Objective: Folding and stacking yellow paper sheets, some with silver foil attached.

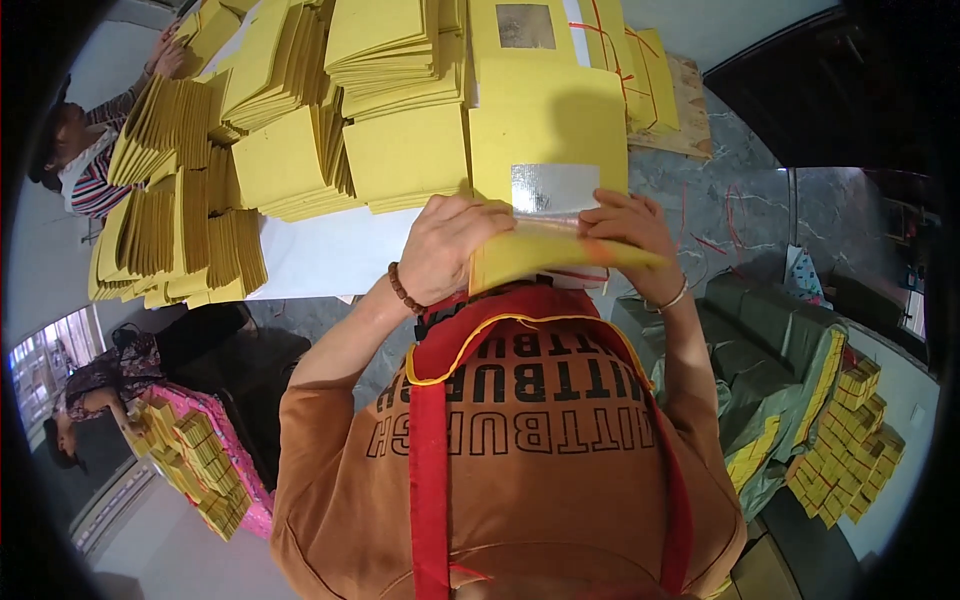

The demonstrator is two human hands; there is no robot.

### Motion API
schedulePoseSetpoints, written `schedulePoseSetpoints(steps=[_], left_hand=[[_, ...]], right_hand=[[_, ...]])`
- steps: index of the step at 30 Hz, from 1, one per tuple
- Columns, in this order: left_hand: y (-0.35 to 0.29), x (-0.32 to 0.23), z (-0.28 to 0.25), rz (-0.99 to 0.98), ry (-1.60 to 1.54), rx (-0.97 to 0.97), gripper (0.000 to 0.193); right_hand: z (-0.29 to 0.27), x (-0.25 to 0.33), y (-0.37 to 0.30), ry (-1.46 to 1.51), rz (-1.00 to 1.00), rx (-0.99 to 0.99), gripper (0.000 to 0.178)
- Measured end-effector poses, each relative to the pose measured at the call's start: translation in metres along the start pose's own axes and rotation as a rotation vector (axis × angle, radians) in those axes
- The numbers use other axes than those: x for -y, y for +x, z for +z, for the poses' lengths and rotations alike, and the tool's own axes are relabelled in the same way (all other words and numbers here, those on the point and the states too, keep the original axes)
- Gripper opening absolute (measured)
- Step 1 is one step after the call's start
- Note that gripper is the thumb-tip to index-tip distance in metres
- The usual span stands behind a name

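Note:
A yellow paper sheet point(548, 120) with a shiny silver window lies at the table's near edge in front of me. Its near part is bent up and blurred by motion. Closed on its left side is my left hand point(448, 245), with a beaded bracelet at the wrist. My right hand point(632, 240) grips the right side of the bent part, fingers curled over it. Beyond this sheet lies another yellow sheet with a silver window point(526, 27). Just left of them stands a pile of folded yellow paper pieces point(408, 150).
More stacks of folded yellow pieces point(290, 155) cover the white table point(325, 250) leftward. At far left a co-worker's hand point(168, 52) touches pieces; another person bends over a pink-edged box point(235, 430). Red-tied yellow bundles point(655, 80) lie far right. A grey covered sofa point(745, 330) stands right.

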State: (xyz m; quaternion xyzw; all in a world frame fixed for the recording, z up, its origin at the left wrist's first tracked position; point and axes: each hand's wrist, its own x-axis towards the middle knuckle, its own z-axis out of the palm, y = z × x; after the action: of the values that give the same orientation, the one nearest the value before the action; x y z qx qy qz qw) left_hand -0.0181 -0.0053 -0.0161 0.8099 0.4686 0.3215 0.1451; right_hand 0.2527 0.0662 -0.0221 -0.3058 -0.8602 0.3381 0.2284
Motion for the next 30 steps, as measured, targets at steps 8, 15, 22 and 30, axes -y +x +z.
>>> schedulePoseSetpoints(steps=[8, 15, 22, 30], left_hand=[[0.014, 0.023, 0.030, -0.745, -0.576, -0.159, 0.024], [0.029, 0.034, 0.021, -0.944, -0.742, -0.062, 0.021], [0.046, 0.020, 0.011, -0.992, -1.119, -0.209, 0.021], [0.035, 0.030, 0.019, -0.954, -0.838, -0.345, 0.022]], right_hand=[[0.022, 0.011, 0.020, 0.507, 0.439, -0.380, 0.031], [0.013, 0.006, 0.027, 0.310, 0.413, -0.323, 0.037], [0.027, -0.012, 0.034, 0.563, 0.538, -0.401, 0.029], [0.029, -0.013, 0.034, 0.592, 0.558, -0.426, 0.028]])
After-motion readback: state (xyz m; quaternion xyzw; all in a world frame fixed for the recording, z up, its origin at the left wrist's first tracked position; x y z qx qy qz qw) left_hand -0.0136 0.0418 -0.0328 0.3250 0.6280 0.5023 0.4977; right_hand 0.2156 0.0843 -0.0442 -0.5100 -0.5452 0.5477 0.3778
